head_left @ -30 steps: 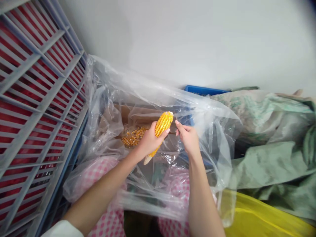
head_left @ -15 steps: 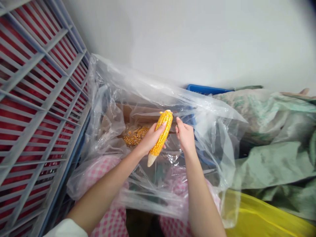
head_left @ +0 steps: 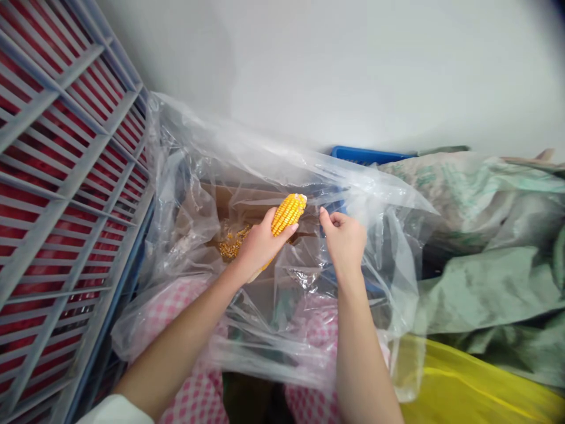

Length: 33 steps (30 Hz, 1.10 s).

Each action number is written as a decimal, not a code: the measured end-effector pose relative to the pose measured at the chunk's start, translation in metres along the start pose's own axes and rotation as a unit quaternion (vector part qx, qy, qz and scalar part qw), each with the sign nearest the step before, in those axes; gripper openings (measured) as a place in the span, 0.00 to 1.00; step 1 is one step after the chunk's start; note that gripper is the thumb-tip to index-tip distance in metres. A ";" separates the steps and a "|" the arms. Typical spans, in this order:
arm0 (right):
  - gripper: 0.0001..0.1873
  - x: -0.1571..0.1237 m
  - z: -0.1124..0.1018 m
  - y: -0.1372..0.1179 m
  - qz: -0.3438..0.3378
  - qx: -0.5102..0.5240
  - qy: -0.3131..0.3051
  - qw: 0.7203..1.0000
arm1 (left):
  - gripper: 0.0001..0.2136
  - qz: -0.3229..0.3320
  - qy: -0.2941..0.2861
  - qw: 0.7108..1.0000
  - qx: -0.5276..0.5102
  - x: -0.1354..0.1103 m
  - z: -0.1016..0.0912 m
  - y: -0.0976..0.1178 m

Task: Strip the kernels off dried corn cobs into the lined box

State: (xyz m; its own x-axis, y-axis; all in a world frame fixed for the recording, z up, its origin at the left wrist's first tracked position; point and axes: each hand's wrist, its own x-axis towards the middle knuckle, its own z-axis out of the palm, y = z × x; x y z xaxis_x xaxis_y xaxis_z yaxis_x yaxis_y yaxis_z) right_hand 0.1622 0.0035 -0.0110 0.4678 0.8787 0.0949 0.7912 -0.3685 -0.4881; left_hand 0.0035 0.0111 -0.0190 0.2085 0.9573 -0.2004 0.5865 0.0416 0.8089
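pale, plain wall [head_left: 375, 70] fills the upper background, with crinkled clear plastic [head_left: 388, 194] spread below it over brown cardboard [head_left: 233, 203] and across two pink-checked trouser legs [head_left: 194, 388]. one yellow corn cob [head_left: 288, 216] sits in the left hand [head_left: 258, 244], which is wrapped around its middle, thumb along the near side; the cob slants, its thick upper end out beyond the thumb and leaning toward the right hand [head_left: 345, 238], its lower end showing just beneath the left palm. the right hand is apart from the cob, just beside its upper end, fingers curled and thumb close to the forefinger; whether it grips anything i cannot tell. loose kernels [head_left: 229, 244] lie in one heap beyond the left wrist, too many and too small to count. around them are one slatted crate [head_left: 75, 182] on the left, one blue bin [head_left: 366, 156] near the wall, crumpled sacks [head_left: 489, 288] on the right, their number unclear, and one yellow sheet [head_left: 477, 383] at the lower right.
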 end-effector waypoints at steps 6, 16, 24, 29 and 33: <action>0.21 -0.009 0.008 -0.005 0.026 -0.077 0.066 0.994 | 0.25 0.000 -0.010 0.998 0.059 -0.001 0.010 -0.001; 0.20 -0.002 0.028 -0.004 0.038 0.143 -0.004 0.989 | 0.21 -0.102 -0.143 0.956 -0.234 -0.005 0.018 0.000; 0.21 0.001 0.000 0.006 0.006 0.019 0.064 0.998 | 0.23 0.005 -0.030 0.994 -0.102 0.000 -0.003 -0.006; 0.19 0.003 0.007 0.003 -0.007 -0.046 0.066 0.997 | 0.24 0.013 -0.029 1.000 -0.003 -0.001 -0.004 -0.003; 0.18 0.003 0.008 0.003 -0.004 -0.057 0.052 0.997 | 0.26 -0.008 -0.030 0.999 0.043 -0.004 -0.002 -0.002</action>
State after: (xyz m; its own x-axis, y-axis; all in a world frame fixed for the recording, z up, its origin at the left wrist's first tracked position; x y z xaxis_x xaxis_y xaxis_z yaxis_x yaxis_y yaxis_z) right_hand 0.1628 0.0077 -0.0195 0.4956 0.8475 0.1900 0.8315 -0.3997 -0.3859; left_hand 0.0000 0.0082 -0.0187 0.2439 0.9377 -0.2474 0.6542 0.0293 0.7557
